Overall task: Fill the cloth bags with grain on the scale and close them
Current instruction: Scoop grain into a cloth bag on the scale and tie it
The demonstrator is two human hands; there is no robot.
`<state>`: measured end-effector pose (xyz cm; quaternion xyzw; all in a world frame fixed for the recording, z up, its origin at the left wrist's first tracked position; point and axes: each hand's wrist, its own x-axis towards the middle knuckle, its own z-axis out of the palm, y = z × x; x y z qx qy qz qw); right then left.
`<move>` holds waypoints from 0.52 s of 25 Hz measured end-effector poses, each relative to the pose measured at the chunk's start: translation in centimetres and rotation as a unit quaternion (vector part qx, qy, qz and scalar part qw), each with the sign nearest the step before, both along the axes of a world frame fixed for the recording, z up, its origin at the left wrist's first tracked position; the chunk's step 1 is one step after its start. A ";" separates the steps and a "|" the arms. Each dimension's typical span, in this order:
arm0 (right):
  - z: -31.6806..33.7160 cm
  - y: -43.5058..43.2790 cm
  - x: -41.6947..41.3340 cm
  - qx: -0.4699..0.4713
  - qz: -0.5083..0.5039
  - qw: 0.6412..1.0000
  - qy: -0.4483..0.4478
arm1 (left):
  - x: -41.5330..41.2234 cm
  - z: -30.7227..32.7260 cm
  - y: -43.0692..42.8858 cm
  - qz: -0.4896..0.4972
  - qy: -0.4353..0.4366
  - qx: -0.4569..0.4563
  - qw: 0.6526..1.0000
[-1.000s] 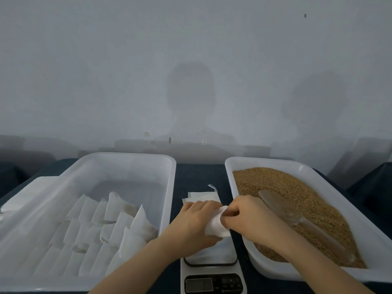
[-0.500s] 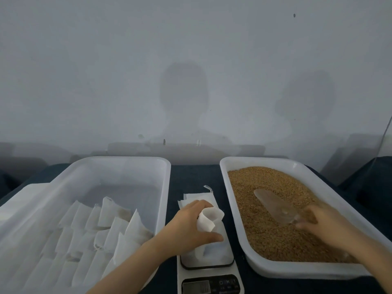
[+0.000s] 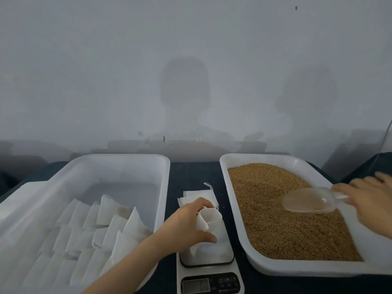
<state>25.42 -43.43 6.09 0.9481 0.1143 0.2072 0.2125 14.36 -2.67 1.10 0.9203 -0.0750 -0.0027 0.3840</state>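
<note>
My left hand (image 3: pixel 186 223) grips a white cloth bag (image 3: pixel 209 219) upright on the kitchen scale (image 3: pixel 209 270), with the bag's mouth held open. My right hand (image 3: pixel 369 200), blurred by motion, holds the handle of a clear plastic scoop (image 3: pixel 307 201) above the brown grain (image 3: pixel 282 221) in the white tray (image 3: pixel 239 230) on the right. The scoop's bowl points left and looks empty. A small stack of flat empty bags (image 3: pixel 196 197) lies just behind the scale.
A large white bin (image 3: pixel 163 187) on the left holds several cloth bags (image 3: pixel 95 228) lying in rows. Dark cloth (image 3: pixel 191 172) covers the table between the bin and the tray. A grey wall stands close behind.
My right hand left the bag, reached right into the grain tray and lifted the scoop off the grain. My left hand stayed on the bag and its mouth now stands open.
</note>
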 end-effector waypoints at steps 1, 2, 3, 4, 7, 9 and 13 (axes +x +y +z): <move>0.5 -0.8 0.2 -0.030 0.024 0.999 -0.030 | 0.0 0.0 0.0 0.002 0.001 -0.001 1.000; 0.6 -1.1 0.3 -0.050 0.036 0.997 -0.039 | 0.0 0.0 0.0 0.003 0.000 0.000 1.000; 0.6 -0.9 0.3 -0.069 0.039 0.996 -0.032 | 0.0 0.0 0.1 0.004 -0.002 0.001 1.000; 0.4 -0.3 0.4 -0.081 0.030 0.996 -0.015 | 0.1 -0.1 0.1 0.004 -0.002 0.002 1.000; -1.7 3.0 -0.4 -0.065 -0.028 0.997 0.042 | 0.1 -0.2 0.1 0.005 0.003 0.007 1.000; -3.0 4.7 -0.3 0.000 -0.006 0.998 0.067 | 0.1 -0.2 0.1 0.006 0.007 0.010 1.000; -4.4 6.8 -0.3 0.143 0.011 0.980 0.140 | 0.1 -0.1 0.2 0.001 0.013 0.019 1.000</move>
